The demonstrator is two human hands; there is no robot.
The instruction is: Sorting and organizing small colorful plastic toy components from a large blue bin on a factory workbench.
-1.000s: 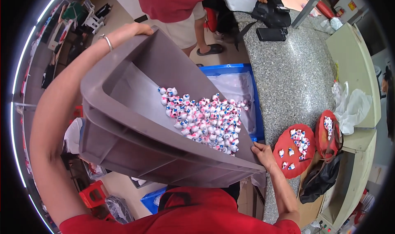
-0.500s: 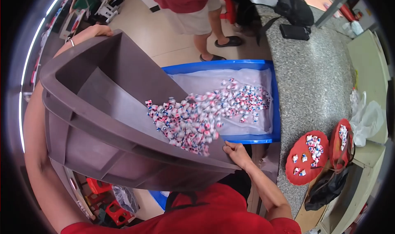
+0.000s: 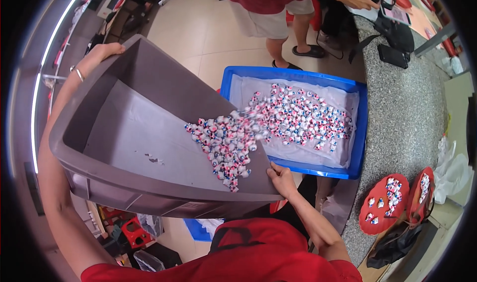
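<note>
My left hand [image 3: 106, 52] is wrapped over the far left rim of a large grey-brown plastic bin [image 3: 144, 195]. At the bin's near right corner my right hand [image 3: 283, 181] grips the rim. The bin tilts to the right, and small white, pink and blue figurines [image 3: 226, 148] slide over its low end, blurred where they drop. They fall into a blue tray [image 3: 293, 168] lined with white sheeting, where many more figurines [image 3: 303, 115] lie spread out. A pale liner sheet [image 3: 139, 128] with a few small scraps covers the bin's inside.
A speckled stone counter [image 3: 397, 108] runs along the right, bearing red scalloped plates [image 3: 372, 215] with more figurines, a clear plastic bag [image 3: 454, 168] and a black bag [image 3: 395, 245]. Another person [image 3: 271, 14] stands beyond the tray. Red stools [image 3: 134, 232] sit at lower left.
More figurines have poured from the bin into the tray, and the pile there has spread. The bin looks less steeply tipped. The other person's arm now reaches over the counter.
</note>
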